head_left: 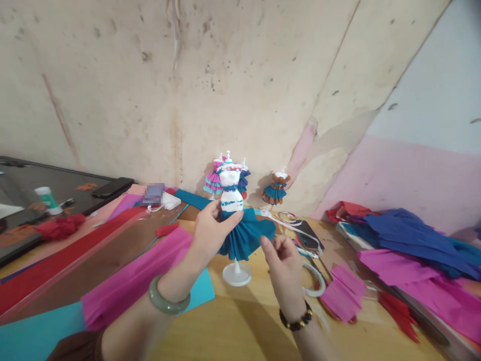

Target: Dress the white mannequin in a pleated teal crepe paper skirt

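A small white dress form stands upright on a round white base in the middle of the table. Teal bands cross its bust and waist, and a pleated teal crepe paper skirt flares out below. My left hand grips the form at the top of the skirt, thumb across the front. At the skirt's right edge, my right hand has its thumb and fingers closed on the paper. Part of the waist's left side is hidden by my left fingers.
Behind are small dressed forms, one in a brown-and-teal dress. To the right lie a tape roll, a dark phone and piled blue paper. Pink paper and a glue stick are on the left.
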`<state>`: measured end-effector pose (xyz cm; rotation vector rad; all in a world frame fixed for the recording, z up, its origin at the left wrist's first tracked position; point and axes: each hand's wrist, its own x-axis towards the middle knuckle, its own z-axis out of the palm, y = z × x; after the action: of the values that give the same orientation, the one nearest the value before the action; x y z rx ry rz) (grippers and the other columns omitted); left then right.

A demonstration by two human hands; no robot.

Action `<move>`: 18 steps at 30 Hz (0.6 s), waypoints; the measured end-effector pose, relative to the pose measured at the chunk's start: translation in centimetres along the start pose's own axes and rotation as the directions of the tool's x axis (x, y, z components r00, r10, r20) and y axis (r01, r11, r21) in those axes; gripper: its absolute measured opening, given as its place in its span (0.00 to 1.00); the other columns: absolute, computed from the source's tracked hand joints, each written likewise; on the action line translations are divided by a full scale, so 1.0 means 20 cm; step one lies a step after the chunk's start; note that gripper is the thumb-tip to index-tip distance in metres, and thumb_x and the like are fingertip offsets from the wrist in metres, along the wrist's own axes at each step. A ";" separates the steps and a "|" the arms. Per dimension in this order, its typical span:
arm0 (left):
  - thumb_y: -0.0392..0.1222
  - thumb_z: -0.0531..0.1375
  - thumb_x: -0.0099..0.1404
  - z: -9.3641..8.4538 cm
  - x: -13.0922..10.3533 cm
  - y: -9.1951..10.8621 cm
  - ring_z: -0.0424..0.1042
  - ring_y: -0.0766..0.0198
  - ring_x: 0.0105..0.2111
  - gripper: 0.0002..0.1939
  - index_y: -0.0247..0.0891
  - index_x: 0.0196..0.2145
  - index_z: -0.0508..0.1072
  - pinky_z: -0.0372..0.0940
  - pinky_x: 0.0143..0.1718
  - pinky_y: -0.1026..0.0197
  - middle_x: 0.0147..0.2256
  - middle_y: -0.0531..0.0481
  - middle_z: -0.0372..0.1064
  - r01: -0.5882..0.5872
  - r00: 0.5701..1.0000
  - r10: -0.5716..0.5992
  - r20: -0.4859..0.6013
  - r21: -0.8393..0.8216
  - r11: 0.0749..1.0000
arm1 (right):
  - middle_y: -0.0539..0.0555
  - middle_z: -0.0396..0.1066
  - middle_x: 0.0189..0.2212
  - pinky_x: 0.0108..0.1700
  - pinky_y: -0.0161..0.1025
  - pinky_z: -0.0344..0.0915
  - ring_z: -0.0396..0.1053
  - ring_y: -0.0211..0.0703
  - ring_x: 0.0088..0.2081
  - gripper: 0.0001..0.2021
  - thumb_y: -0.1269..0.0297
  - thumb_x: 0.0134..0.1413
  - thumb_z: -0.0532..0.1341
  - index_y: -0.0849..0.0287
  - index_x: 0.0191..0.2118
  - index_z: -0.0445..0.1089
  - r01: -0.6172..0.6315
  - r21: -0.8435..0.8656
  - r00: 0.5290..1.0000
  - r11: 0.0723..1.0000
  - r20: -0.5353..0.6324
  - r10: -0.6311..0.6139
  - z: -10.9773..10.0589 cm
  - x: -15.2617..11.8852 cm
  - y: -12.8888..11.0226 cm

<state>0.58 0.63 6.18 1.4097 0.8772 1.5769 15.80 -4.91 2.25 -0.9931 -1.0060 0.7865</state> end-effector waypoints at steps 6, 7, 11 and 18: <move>0.44 0.67 0.56 0.01 -0.01 0.02 0.77 0.55 0.43 0.17 0.36 0.42 0.74 0.69 0.45 0.57 0.42 0.44 0.79 -0.028 0.999 0.028 -0.020 0.015 0.999 | 0.40 0.57 0.12 0.18 0.27 0.51 0.53 0.28 0.15 0.25 0.50 0.36 0.75 0.56 0.23 0.58 -0.432 0.204 0.893 0.879 0.236 0.384 0.02 0.03 -0.01; 0.44 0.67 0.56 0.01 -0.01 0.02 0.77 0.56 0.43 0.17 0.36 0.42 0.73 0.69 0.45 0.58 0.42 0.45 0.79 -0.035 0.999 0.036 -0.025 0.014 0.999 | 0.41 0.59 0.13 0.18 0.25 0.53 0.55 0.27 0.16 0.25 0.52 0.34 0.76 0.57 0.22 0.59 -0.471 0.214 0.872 0.856 0.255 0.417 0.02 0.03 -0.02; 0.44 0.67 0.56 0.00 -0.01 0.03 0.77 0.56 0.43 0.18 0.36 0.43 0.73 0.69 0.44 0.59 0.43 0.46 0.79 -0.052 0.998 0.053 -0.029 0.010 0.999 | 0.47 0.69 0.14 0.17 0.23 0.58 0.62 0.27 0.15 0.22 0.56 0.28 0.78 0.62 0.21 0.67 -0.597 0.213 0.793 0.774 0.305 0.527 0.03 0.00 -0.03; 0.43 0.67 0.56 0.00 -0.01 0.05 0.76 0.58 0.43 0.17 0.37 0.43 0.73 0.68 0.44 0.61 0.42 0.47 0.78 -0.070 0.998 0.070 0.009 0.010 0.998 | 0.45 0.67 0.11 0.16 0.21 0.60 0.62 0.25 0.13 0.19 0.60 0.25 0.79 0.64 0.20 0.71 -0.678 0.231 0.727 0.697 0.344 0.593 0.04 -0.01 -0.02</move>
<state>0.54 -0.05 7.00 1.4677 0.8402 1.6192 15.09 -4.89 2.67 -0.9537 -0.6679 1.6569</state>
